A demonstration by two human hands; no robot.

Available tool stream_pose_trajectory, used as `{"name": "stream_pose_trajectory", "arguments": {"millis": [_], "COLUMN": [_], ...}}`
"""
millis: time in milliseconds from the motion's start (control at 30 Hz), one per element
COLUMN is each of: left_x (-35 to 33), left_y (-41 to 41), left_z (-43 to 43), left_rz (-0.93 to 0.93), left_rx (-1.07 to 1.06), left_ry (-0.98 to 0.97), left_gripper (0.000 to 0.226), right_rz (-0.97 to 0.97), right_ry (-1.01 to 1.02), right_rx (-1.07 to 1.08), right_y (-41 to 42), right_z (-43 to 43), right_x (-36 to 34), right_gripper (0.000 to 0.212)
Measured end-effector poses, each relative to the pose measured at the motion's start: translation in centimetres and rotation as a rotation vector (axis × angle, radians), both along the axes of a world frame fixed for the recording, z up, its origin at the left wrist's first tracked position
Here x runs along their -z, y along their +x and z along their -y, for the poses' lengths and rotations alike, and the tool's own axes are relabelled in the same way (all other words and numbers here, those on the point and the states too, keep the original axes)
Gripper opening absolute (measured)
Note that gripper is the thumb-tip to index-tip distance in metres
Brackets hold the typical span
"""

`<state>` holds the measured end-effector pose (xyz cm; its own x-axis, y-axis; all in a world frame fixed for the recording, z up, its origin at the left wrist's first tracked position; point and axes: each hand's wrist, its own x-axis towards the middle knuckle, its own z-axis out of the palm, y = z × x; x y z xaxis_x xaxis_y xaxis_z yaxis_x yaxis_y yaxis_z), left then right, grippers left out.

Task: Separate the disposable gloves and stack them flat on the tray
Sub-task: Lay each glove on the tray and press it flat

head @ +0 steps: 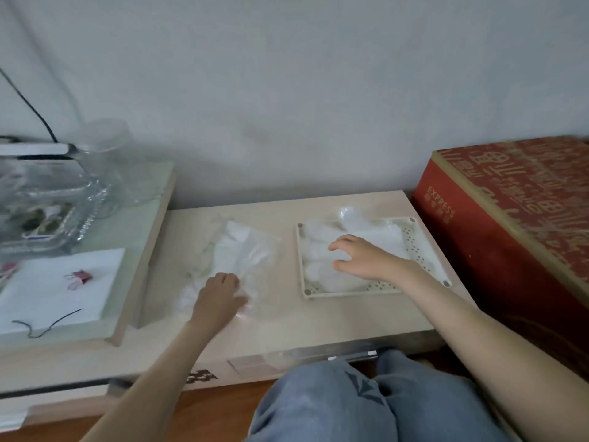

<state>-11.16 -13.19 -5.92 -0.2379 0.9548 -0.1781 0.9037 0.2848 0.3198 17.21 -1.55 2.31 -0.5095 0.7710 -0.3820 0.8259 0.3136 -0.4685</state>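
Head view: a pale wooden counter (287,323) runs along a grey wall; a cream perforated tray (416,250) sits toward its right end, nearer the far edge than the near one. Flat translucent gloves (318,237) lie in the tray, and part of one hangs over the tray's far rim. The right grip (366,258) rests on these gloves near the tray's middle; its fingers are spread and lightly bent, tips and thumb touching the film, nothing pinched. Left of the tray, apart from it and near the counter's middle, lies a loose pile (245,250) of more clear gloves. The left grip (220,298) sits on the near end of the pile; its fingers curl down into the film and the thumb lies along it, but whether it pinches a sheet cannot be told. A red box (510,224) stands against the counter's right end. At the left end is a higher shelf with a glass dish (47,202) toward its far side and a white pad (57,291) nearer; a pink clip (79,277) lies on the pad. Blue jeans (334,406) show below the counter's near edge.
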Motion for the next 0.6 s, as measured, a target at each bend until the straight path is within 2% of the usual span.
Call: {"name": "stream_pose_trajectory", "arguments": {"millis": [133, 267, 367, 500, 600], "left_x": [-0.3, -0.8, -2.6, -5.8, -8.4], "left_y": [-0.6, -0.8, 0.0, 2.0, 4.5], "left_z": [0.0, -0.2, -0.5, -1.5, -2.2], "left_rz": [0.007, 0.006, 0.029, 0.187, 0.281], "left_rx": [-0.04, -0.098, -0.184, -0.147, -0.01], "left_ry": [0.047, 0.097, 0.218, 0.389, 0.447], "left_gripper": [0.013, 0.017, 0.02, 0.019, 0.017], "right_rz": [0.008, 0.023, -0.022, -0.206, -0.504], "right_ry": [0.015, 0.021, -0.01, -0.185, -0.443], "right_rx": [-0.044, -0.036, 0.0, 0.098, 0.263], "right_y": [-0.8, -1.0, -1.3, -1.9, -2.7], "right_z": [0.5, 0.7, 0.9, 1.2, 0.8], "right_x": [-1.4, -2.4, -2.9, -3.3, -3.5], "right_gripper": [0.045, 0.043, 0.04, 0.04, 0.056]}}
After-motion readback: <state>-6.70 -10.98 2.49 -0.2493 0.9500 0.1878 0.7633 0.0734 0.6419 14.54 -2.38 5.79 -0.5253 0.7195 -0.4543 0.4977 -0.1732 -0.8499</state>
